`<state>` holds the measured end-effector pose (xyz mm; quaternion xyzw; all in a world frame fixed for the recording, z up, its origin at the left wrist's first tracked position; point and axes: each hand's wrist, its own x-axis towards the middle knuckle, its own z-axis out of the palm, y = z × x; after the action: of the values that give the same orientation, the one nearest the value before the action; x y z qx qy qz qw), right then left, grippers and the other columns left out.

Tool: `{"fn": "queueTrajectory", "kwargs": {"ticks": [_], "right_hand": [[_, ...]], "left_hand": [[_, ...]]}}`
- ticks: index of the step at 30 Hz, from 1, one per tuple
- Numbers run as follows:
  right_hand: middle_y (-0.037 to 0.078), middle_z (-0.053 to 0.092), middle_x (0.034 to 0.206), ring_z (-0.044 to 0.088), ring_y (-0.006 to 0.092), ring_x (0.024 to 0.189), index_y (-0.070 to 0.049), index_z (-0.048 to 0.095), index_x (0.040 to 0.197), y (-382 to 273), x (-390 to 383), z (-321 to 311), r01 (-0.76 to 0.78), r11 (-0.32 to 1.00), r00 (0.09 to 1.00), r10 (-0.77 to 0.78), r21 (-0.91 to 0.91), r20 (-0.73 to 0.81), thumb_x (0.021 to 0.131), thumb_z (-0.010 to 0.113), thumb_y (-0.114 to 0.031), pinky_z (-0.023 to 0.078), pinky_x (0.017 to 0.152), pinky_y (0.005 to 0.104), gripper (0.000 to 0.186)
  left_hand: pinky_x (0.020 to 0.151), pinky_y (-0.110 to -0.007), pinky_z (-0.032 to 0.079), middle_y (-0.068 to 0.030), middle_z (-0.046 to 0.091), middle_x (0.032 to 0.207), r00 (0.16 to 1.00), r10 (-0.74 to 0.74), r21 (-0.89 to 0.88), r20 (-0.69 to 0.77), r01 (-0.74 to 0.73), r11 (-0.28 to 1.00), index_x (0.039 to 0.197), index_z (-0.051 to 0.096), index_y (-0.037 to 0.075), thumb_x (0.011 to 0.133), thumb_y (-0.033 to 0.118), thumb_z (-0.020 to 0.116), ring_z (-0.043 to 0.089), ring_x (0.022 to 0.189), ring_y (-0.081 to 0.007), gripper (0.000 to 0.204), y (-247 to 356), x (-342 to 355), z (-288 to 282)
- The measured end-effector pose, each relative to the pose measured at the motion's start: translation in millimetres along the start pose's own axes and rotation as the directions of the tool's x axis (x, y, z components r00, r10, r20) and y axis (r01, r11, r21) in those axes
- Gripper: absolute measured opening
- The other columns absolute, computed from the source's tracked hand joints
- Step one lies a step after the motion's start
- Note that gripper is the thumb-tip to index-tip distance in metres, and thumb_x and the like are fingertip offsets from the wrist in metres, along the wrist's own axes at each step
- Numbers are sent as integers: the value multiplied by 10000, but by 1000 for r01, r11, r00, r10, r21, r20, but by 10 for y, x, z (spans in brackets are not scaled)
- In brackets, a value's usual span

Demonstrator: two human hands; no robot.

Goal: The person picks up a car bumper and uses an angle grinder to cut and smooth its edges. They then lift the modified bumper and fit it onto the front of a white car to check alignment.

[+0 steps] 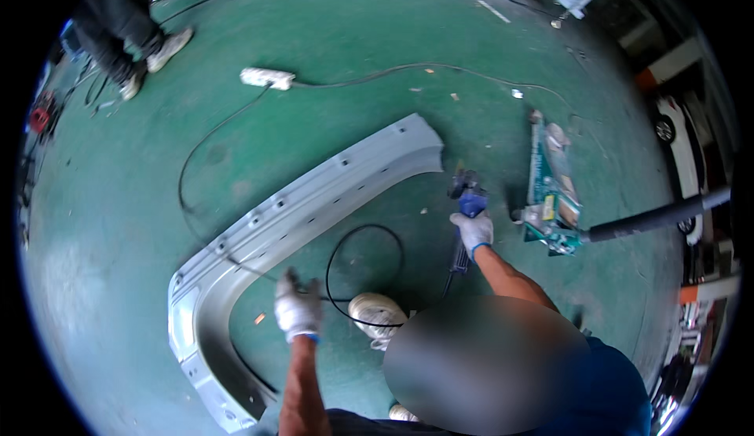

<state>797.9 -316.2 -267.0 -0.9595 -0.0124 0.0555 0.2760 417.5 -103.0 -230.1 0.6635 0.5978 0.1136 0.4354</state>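
In my right hand (474,232), which wears a white glove, is a blue angle grinder (472,203), its head pointing away from me. My left hand (298,309), also gloved, hovers low with thumb and fingers apart, beside a black power cord (338,249). The cord passes at its fingertips; contact between them cannot be made out. A long grey metal car body panel (306,186), curved at its near end, lies on the floor left of the grinder. The cord crosses over the panel and loops near my shoe (377,313).
A white power strip (267,78) lies beyond the panel. To the right stands a green floor jack (554,208) with a black handle (652,218). Another person's legs (126,31) are at the far left. Small scraps dot the green floor (353,35); a white car (682,149) is at far right.
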Motion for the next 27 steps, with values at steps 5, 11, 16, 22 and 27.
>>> {"fn": "queueTrajectory", "kwargs": {"ticks": [5,11,16,22,27], "right_hand": [[230,723,1104,733,403,1005,-6,561,1193,-160,93,-366,-105,895,994,94,-433,-48,699,826,-410,582,883,500,691],[192,703,1124,728,370,1032,-48,525,1204,183,117,-387,-103,792,993,46,-602,-109,726,836,-430,588,892,479,686],[202,654,1197,700,379,1064,-54,520,1247,330,-19,-342,-82,811,996,52,-580,-69,702,877,-453,584,888,489,764],[211,640,1237,675,393,1114,-41,524,1290,191,-155,-563,-50,832,999,46,-552,-22,698,888,-447,561,930,488,805],[169,676,1236,703,279,993,-28,500,1441,-290,-730,-794,414,908,831,-408,68,378,724,896,-252,566,892,427,849]], "left_hand": [[1032,-451,485,-264,628,1327,976,-107,6,-187,110,994,1470,475,-77,869,318,756,651,1153,-372,772,-327,373,-95],[1022,-478,466,-261,691,1214,878,-394,-80,-271,387,918,1310,569,-71,857,414,749,661,1112,-408,688,-15,590,-80],[504,-335,486,-94,594,742,883,-420,-448,-208,296,844,1044,582,-40,911,287,733,555,534,-171,384,-609,902,48],[615,-305,515,-80,686,943,923,-124,-484,-363,-73,872,1122,667,-17,967,122,643,605,715,-141,210,-579,829,86],[613,-377,543,-144,724,833,849,503,167,-162,-479,862,1331,671,113,953,138,659,672,628,-242,379,712,271,240]]}}
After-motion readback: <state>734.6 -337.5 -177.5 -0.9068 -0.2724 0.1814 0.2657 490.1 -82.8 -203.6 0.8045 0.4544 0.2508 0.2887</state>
